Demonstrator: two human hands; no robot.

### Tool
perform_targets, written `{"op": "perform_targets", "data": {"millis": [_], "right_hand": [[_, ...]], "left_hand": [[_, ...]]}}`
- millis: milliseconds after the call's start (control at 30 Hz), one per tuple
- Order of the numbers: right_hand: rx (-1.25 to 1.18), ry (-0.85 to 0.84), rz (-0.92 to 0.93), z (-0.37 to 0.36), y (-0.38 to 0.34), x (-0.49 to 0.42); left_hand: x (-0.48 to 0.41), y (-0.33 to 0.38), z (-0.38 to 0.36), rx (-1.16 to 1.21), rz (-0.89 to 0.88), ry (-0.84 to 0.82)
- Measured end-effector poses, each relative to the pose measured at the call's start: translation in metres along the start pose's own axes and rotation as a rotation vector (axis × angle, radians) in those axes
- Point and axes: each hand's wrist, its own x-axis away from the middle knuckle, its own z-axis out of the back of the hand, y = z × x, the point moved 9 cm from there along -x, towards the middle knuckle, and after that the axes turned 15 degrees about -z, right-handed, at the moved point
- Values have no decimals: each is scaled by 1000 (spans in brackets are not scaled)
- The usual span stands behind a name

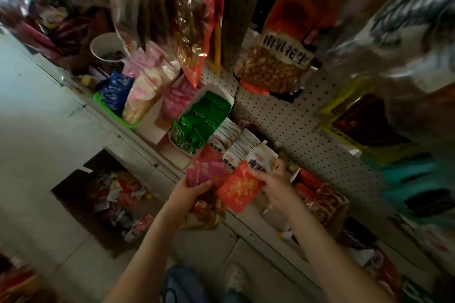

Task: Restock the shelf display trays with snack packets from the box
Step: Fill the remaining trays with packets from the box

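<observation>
My left hand (190, 190) grips a stack of pink snack packets (205, 171) in front of the shelf edge. Beside it, my right hand (272, 186) pinches a red-orange packet (240, 187) by its right side, just below the white packets (242, 149) standing in a display tray. A white tray (222, 92) to the left holds green packets (200, 118). The open cardboard box (108, 200) with mixed snack packets sits on the floor at lower left.
A green tray (110, 113) holds blue and pale pink packets farther left. Red packets (320, 192) fill a tray to the right. Large snack bags (275, 66) hang on the pegboard above. A paper cup (107, 48) stands on the shelf. My shoe (236, 278) is on the tiled floor.
</observation>
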Motion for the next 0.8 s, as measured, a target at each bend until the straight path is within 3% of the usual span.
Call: {"op": "perform_targets", "data": {"millis": [100,233,467,800], "right_hand": [[8,246,108,41,-10,-27],[27,313,121,57,-6,-64],[96,362,155,58,0,-95],[-1,457,308,64,-17,-104]], "left_hand": [[-23,-24,15,56,-30,158],[-48,-40,19,173,-102,272],[-80,-49,-4,249,-175,261],[-96,-58,-17,351,-208,237]]}}
